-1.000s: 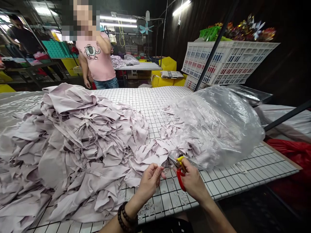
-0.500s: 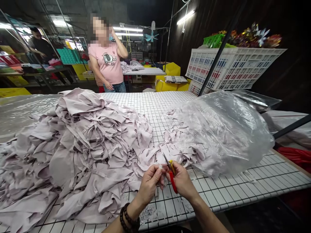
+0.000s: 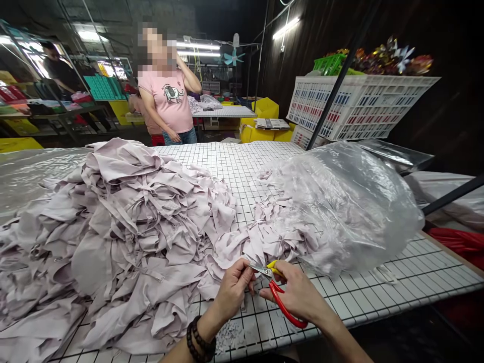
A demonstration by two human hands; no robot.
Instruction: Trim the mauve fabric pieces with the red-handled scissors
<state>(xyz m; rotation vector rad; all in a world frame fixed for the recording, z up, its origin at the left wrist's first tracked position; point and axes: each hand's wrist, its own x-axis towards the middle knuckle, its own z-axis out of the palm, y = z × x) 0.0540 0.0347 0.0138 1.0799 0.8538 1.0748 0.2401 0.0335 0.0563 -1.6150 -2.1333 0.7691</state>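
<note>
My left hand (image 3: pixel 232 291), with a dark bead bracelet at the wrist, pinches a small piece of pale lilac fabric near the table's front edge. My right hand (image 3: pixel 298 295) grips red-and-yellow thread snips (image 3: pixel 278 292), whose blades point left at the pinched piece. A big heap of lilac fabric pieces (image 3: pixel 124 232) lies to the left on the gridded white table (image 3: pixel 242 166). A clear plastic bag (image 3: pixel 348 201) holding more lilac pieces lies to the right, just behind my right hand.
Small fabric clippings (image 3: pixel 230 330) litter the table edge under my hands. A person in a pink shirt (image 3: pixel 168 101) stands beyond the table. White crates (image 3: pixel 355 106) stand at the right, and a black diagonal bar (image 3: pixel 340 75) crosses before them.
My right hand has turned the snips from upright to nearly level, blades now at the piece in my left fingers. Both hands dropped slightly toward me.
</note>
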